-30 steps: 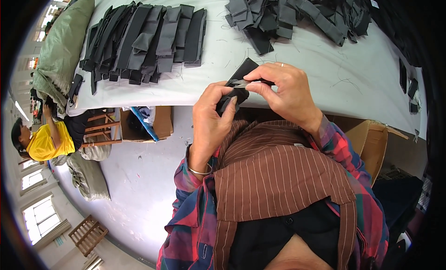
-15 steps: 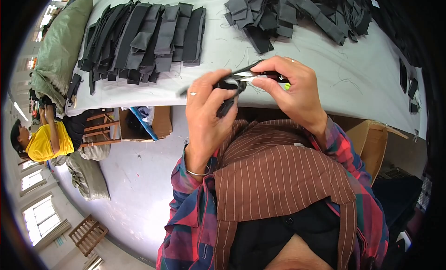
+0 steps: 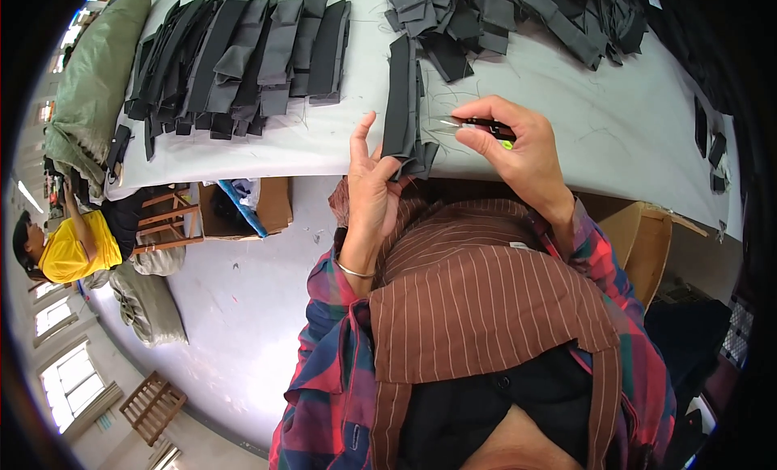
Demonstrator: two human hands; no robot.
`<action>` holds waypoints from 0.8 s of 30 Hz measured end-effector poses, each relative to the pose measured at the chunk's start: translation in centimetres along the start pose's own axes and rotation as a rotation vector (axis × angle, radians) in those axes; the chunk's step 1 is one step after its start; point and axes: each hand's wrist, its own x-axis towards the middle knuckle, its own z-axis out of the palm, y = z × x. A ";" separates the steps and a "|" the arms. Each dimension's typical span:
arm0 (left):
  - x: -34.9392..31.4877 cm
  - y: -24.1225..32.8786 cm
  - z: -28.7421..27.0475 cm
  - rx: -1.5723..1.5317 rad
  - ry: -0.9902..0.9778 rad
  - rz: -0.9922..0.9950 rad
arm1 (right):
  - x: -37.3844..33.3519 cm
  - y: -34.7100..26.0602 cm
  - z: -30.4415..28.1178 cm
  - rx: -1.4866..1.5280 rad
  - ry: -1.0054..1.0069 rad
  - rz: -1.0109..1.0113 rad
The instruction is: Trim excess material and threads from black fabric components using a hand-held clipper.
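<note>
While the left hand (image 3: 374,183), above the bench's near edge, keeps its thumb and some fingers clamped on the lower end of a folded black cloth strip (image 3: 399,90), its index finger stands up, apart from the cloth. The strip reaches from the near edge of the white-covered bench (image 3: 639,163) toward the far side; whether its underside touches the bench cannot be told. Over the same near edge, farther right, the right hand (image 3: 518,150) has thumb and index finger closed on small dark-handled snips (image 3: 492,129), whose bright tips point left, near the strip but apart from it.

On the bench's left part lies a row of dark strips (image 3: 251,57), side by side and overlapping; at its far side sits a jumbled heap of similar pieces (image 3: 550,25). A few black pieces (image 3: 702,126) lie at the bench's right end. A grey-green sack (image 3: 97,90) rests along its left end, and beyond that end is a person in a yellow top (image 3: 77,247). An open cardboard box (image 3: 279,207) stands below the bench's near edge, toward the left.
</note>
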 end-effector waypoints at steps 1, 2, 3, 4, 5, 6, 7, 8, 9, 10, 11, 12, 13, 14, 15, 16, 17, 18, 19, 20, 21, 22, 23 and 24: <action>0.0 0.3 0.2 0.050 -0.033 0.012 | -0.1 0.0 -0.1 -0.001 0.000 0.001; 0.2 0.4 0.0 0.050 -0.034 0.010 | -0.2 0.0 -0.3 -0.040 -0.029 0.009; 0.3 0.6 -0.3 0.023 -0.093 -0.023 | -0.4 -0.1 -0.4 -0.079 -0.058 0.018; 0.3 0.8 -0.6 -0.004 -0.151 -0.057 | -0.5 -0.2 -0.4 -0.079 -0.056 0.020; 0.3 1.1 -0.5 -0.003 -0.152 -0.060 | -0.6 -0.2 -0.4 -0.106 -0.108 0.033; 0.1 1.4 -0.3 -0.081 -0.203 -0.076 | -0.8 -0.2 -0.5 -0.134 -0.160 0.047; 0.0 1.7 0.0 -0.160 -0.253 -0.093 | -0.9 -0.1 -0.6 -0.135 -0.159 0.051; -0.1 2.0 0.2 -0.133 -0.232 -0.095 | -1.1 -0.1 -0.7 -0.159 -0.168 0.049; -0.1 2.1 0.4 -0.134 -0.234 -0.097 | -1.1 0.0 -0.8 -0.183 -0.177 0.046; 0.0 2.1 0.6 -0.063 -0.192 -0.092 | -1.3 0.1 -0.9 -0.184 -0.176 0.048; 0.1 2.1 0.7 0.007 -0.151 -0.087 | -1.4 0.2 -1.0 -0.171 -0.154 0.029; 0.3 2.1 0.2 0.008 -0.151 -0.085 | -1.5 0.2 -1.1 -0.156 -0.133 0.007; 0.6 2.1 -0.6 0.009 -0.257 -0.070 | -1.6 0.2 -1.2 -0.155 -0.134 0.006; 0.7 2.0 -1.1 0.009 -0.363 -0.055 | -1.6 0.2 -1.3 -0.151 -0.118 -0.020; 0.8 2.0 -1.1 0.009 -0.365 -0.057 | -1.7 0.3 -1.4 -0.149 -0.101 -0.043; 0.7 1.9 -1.1 0.041 -0.385 -0.049 | -1.8 0.4 -1.5 -0.150 -0.099 -0.042; 0.7 1.8 -1.0 0.073 -0.404 -0.041 | -1.8 0.4 -1.6 -0.168 -0.075 -0.079; 0.4 1.8 -0.6 0.073 -0.404 -0.041 | -1.8 0.4 -1.6 -0.183 -0.054 -0.117; 0.0 1.8 0.3 0.121 -0.363 -0.013 | -1.8 0.2 -1.6 -0.182 -0.053 -0.117; -0.3 1.8 1.0 0.169 -0.321 0.015 | -1.9 -0.1 -1.8 -0.196 -0.057 -0.114; -0.3 1.8 1.4 0.170 -0.323 0.016 | -1.9 -0.3 -1.8 -0.211 -0.061 -0.110; -0.2 1.7 1.7 0.196 -0.247 -0.025 | -2.0 -0.3 -1.8 -0.212 -0.059 -0.111; -0.1 1.7 1.8 0.221 -0.172 -0.065 | -2.1 -0.3 -1.9 -0.211 -0.032 -0.124; 0.2 1.6 1.4 0.223 -0.171 -0.061 | -2.1 -0.4 -1.9 -0.208 -0.007 -0.140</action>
